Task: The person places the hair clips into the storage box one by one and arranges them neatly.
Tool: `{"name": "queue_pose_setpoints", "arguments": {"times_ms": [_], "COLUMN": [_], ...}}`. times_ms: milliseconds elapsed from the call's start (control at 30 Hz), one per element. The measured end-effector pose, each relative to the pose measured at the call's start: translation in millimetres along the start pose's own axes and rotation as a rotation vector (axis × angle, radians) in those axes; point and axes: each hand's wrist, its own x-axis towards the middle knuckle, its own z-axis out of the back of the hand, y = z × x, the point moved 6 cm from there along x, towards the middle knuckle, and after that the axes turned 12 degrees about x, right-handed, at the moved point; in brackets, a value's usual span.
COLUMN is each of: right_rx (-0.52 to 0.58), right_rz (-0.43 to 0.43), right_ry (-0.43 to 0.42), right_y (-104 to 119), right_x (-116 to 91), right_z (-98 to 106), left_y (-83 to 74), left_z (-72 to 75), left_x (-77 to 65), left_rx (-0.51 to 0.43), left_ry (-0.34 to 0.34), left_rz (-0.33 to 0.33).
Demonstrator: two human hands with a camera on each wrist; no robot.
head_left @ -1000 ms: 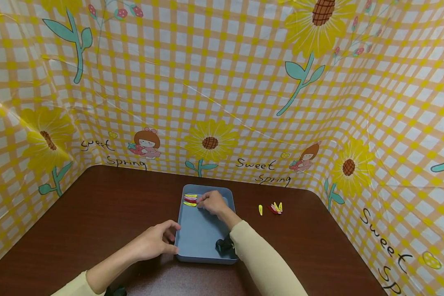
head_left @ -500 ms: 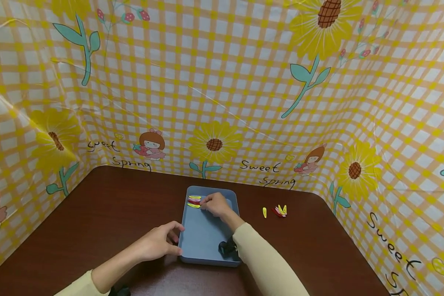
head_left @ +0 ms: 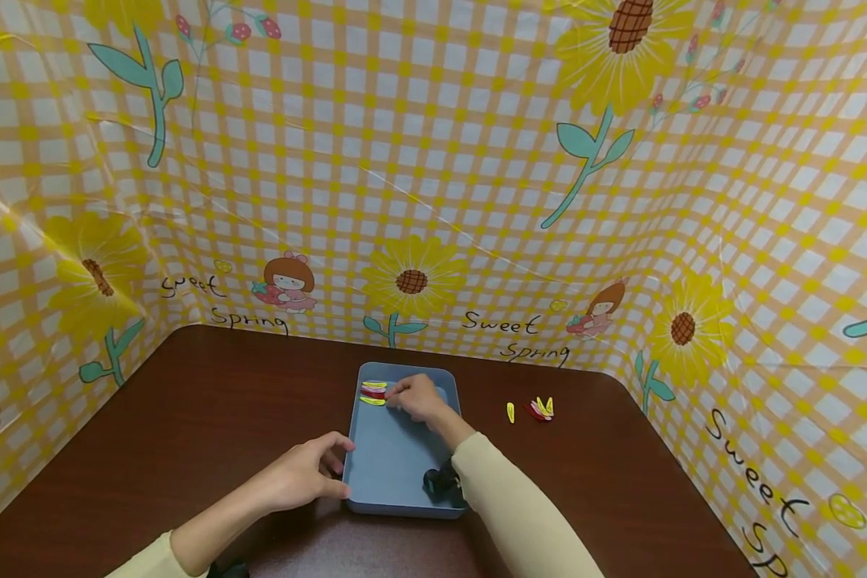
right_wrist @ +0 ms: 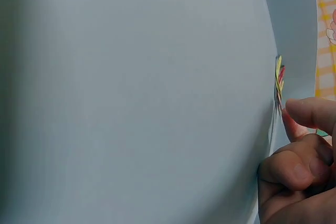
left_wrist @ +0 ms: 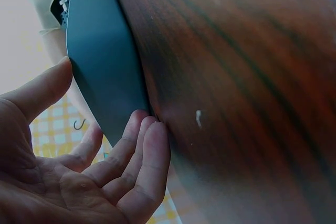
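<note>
A shallow blue-grey tray [head_left: 393,457] lies on the table. Inside its far left corner, yellow, pink and red snap hair clips [head_left: 372,392] lie side by side in a short stack. My right hand [head_left: 415,396] reaches into the tray, thumb and index finger pinching at the right ends of these clips; its other fingers are curled. In the right wrist view the clips [right_wrist: 279,80] are seen edge-on by the fingertips. My left hand [head_left: 305,474] touches the tray's left side with loosely bent fingers: in the left wrist view the thumb [left_wrist: 55,85] meets the rim, the fingertips the lower wall.
To the right of the tray, one yellow hair clip [head_left: 510,413] lies alone beside a small pile of red, pink and yellow clips [head_left: 540,409]. The dark wood table [head_left: 260,385] ends at a checked cloth backdrop [head_left: 433,201] behind and at both sides.
The head view swings slightly and returns. Both hands keep nearly the same place at the tray, and the clips show no clear shift.
</note>
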Motion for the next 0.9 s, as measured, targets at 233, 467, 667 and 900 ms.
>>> {"name": "queue_pose_setpoints", "arguments": {"times_ms": [233,467,667,900], "right_rx": [-0.023,0.011,0.043,0.087], "right_rz": [0.006,-0.009,-0.029,-0.043], "right_ry": [0.021,0.033,0.018,0.02], "right_y": [3,12,17,17], "right_x": [-2,-10,-15,-20], "right_z": [18,40,59,79], "left_y": [0.5,0.3,-0.3,-1.4], "left_z": [-0.3,-0.5,-0.6,-0.5], "left_x": [0.0,-0.6,-1.1,-1.4], "left_rx": [-0.002,-0.005,-0.005,-0.003], "left_ry": [0.006,0.009,0.008,0.007], "left_rz": [0.002,0.004,0.011,0.012]}}
